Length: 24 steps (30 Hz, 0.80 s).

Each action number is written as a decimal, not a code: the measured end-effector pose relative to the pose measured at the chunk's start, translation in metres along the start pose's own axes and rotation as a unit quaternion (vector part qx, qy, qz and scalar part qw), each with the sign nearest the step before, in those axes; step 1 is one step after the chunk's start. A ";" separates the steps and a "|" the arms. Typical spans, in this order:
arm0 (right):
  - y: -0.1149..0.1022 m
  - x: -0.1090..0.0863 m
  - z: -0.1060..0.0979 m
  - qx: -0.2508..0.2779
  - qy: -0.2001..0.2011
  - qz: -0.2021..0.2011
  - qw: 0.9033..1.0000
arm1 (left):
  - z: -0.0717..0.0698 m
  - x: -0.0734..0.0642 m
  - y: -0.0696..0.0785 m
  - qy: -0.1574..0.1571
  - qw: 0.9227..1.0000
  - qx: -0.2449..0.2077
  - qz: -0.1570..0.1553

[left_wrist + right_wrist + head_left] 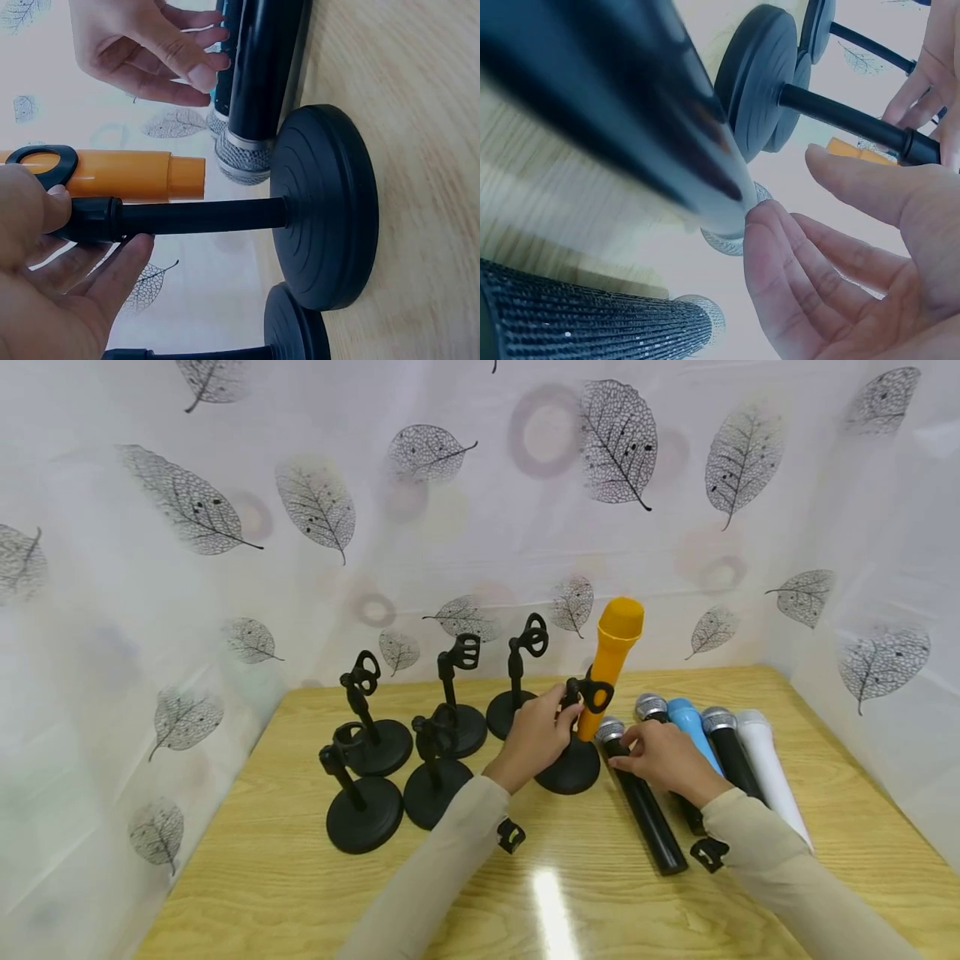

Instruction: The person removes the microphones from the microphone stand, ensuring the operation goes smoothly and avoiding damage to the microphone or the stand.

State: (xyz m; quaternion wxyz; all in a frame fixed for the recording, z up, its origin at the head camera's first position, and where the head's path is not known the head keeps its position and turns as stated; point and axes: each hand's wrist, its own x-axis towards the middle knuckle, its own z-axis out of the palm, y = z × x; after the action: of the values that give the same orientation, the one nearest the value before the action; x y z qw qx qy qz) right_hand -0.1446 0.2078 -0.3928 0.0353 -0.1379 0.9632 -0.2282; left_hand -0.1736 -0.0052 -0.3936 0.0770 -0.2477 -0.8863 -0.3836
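My left hand (534,737) grips the upper neck of a black desktop microphone stand (568,770), thumb beside its clip. An orange microphone (611,652) sits tilted in that clip, head up; its lower end (186,178) hangs beside the pole in the left wrist view. To the right, my right hand (670,762) hovers by a black microphone (648,818) with a silver mesh head, lying on the table. In the right wrist view the thumb and loosely bent fingers (780,277) stand apart with nothing between them. Whether a fingertip touches the black microphone, I cannot tell.
Right of the hand lie a blue microphone (693,731), a white microphone (772,768), a black microphone (731,747) and another partly hidden one. Several black stands with bare clips, including a front-left stand (365,814), occupy the left. A leaf-patterned sheet (480,527) surrounds the wooden table (247,860).
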 end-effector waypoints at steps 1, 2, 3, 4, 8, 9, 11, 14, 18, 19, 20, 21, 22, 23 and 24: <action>-0.001 0.000 0.000 0.001 0.001 -0.002 1.000 | -0.001 -0.002 0.000 0.000 1.000 0.001 0.000; -0.002 0.000 0.000 0.001 0.002 -0.004 1.000 | -0.002 -0.004 0.000 0.000 1.000 0.002 0.000; -0.003 0.000 -0.001 0.002 0.003 -0.006 1.000 | -0.004 -0.007 0.000 0.000 1.000 0.003 0.001; -0.003 0.000 -0.001 0.003 0.005 -0.009 1.000 | -0.005 -0.009 -0.001 0.001 1.000 0.005 0.003; -0.009 -0.001 -0.005 0.012 0.012 -0.014 1.000 | -0.010 -0.018 -0.002 0.008 1.000 0.011 0.010; -0.010 -0.001 -0.007 0.016 0.013 -0.015 1.000 | -0.012 -0.020 -0.002 0.011 1.000 0.013 0.012; -0.012 -0.001 -0.010 0.024 0.016 -0.019 0.999 | -0.014 -0.024 -0.003 0.015 1.000 0.014 0.014; -0.016 -0.002 -0.016 0.034 0.019 -0.029 0.999 | -0.017 -0.029 -0.004 0.020 1.000 0.013 0.011; -0.022 -0.004 -0.024 0.061 0.032 -0.045 0.997 | -0.022 -0.037 -0.004 0.018 1.000 0.006 -0.002; -0.024 -0.005 -0.026 0.072 0.035 -0.048 0.996 | -0.023 -0.038 -0.004 0.017 1.000 0.005 -0.005; -0.026 -0.005 -0.027 0.084 0.038 -0.050 0.994 | -0.024 -0.040 -0.004 0.016 1.000 0.004 -0.008; -0.028 -0.006 -0.029 0.096 0.041 -0.053 0.993 | -0.025 -0.042 -0.003 0.016 1.000 0.004 -0.010; -0.030 -0.007 -0.031 0.109 0.043 -0.054 0.992 | -0.026 -0.043 -0.004 0.016 1.000 0.004 -0.011; -0.033 -0.008 -0.032 0.121 0.046 -0.055 0.990 | -0.027 -0.045 -0.004 0.017 1.000 0.004 -0.012; -0.035 -0.008 -0.034 0.133 0.048 -0.057 0.988 | -0.028 -0.046 -0.004 0.017 1.000 0.005 -0.012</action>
State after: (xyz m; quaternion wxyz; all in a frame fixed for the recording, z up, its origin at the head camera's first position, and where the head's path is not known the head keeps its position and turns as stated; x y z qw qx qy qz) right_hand -0.1322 0.1945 -0.3470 -0.0063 -0.1753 0.9156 -0.3619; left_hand -0.1372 -0.0450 -0.3923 0.0887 -0.2305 -0.8898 -0.3839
